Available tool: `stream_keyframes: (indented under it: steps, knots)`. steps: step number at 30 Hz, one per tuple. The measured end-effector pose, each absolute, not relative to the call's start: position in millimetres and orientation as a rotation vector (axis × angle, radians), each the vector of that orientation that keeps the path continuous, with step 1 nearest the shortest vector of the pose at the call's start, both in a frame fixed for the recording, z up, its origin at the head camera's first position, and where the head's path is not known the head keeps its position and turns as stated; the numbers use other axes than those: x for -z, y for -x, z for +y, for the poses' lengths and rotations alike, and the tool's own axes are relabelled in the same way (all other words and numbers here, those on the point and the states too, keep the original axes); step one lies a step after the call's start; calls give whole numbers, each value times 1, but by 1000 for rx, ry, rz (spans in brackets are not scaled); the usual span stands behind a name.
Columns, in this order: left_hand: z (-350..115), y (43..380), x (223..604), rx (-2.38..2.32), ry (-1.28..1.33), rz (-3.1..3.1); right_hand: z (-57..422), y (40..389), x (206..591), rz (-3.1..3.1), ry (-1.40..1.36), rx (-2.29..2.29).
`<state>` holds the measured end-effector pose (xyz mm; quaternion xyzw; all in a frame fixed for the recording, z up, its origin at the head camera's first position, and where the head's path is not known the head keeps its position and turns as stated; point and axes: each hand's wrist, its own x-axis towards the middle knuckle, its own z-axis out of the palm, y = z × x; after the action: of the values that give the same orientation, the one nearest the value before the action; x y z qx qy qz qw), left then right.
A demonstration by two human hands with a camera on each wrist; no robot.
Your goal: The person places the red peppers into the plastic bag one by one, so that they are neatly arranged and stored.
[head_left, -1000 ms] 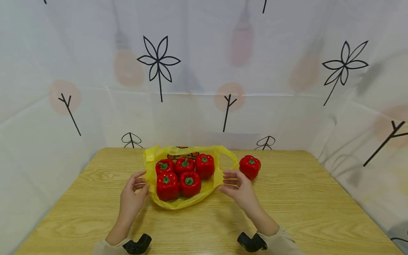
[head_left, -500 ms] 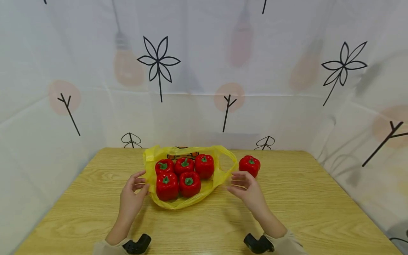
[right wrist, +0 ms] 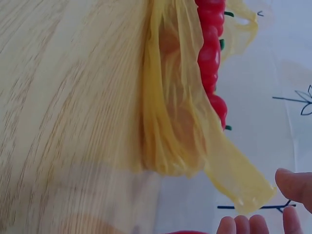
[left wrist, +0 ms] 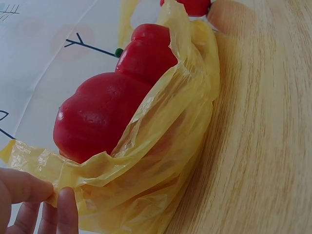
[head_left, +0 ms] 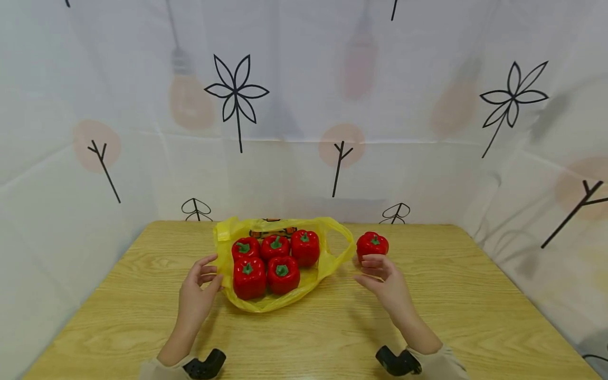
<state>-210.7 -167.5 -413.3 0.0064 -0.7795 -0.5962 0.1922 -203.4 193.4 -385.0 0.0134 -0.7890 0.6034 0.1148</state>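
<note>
A yellow plastic bag (head_left: pixel 258 306) lies with its mouth open on the table, several red bell peppers (head_left: pixel 249 278) with green stems inside it. At its left edge my left hand (head_left: pixel 197 293) pinches the plastic between thumb and fingers; the left wrist view shows this grip on the bag (left wrist: pixel 146 180) up close. One more bell pepper (head_left: pixel 370 243) stands outside, right of the bag's loop handle (head_left: pixel 350 250). My right hand (head_left: pixel 391 293) is just in front of that pepper, fingers bent loosely and holding nothing, its fingertips overlapping the pepper's lower part in the head view.
The wooden table (head_left: pixel 294 343) reaches back to a white cloth backdrop (head_left: pixel 285 169) printed with black plant drawings. Both wrists carry a black camera mount (head_left: pixel 398 361).
My right hand has let go of the bag's right side and moved right, to the lone pepper. The left hand and the bag have stayed nearly still.
</note>
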Motion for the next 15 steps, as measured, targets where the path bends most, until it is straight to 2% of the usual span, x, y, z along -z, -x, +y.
stream_keyframes:
  steps: [15]
  knots:
    - [-168, 211, 412, 1681, -9, -2177, 213, 213, 390, -2362, 60, -1709]
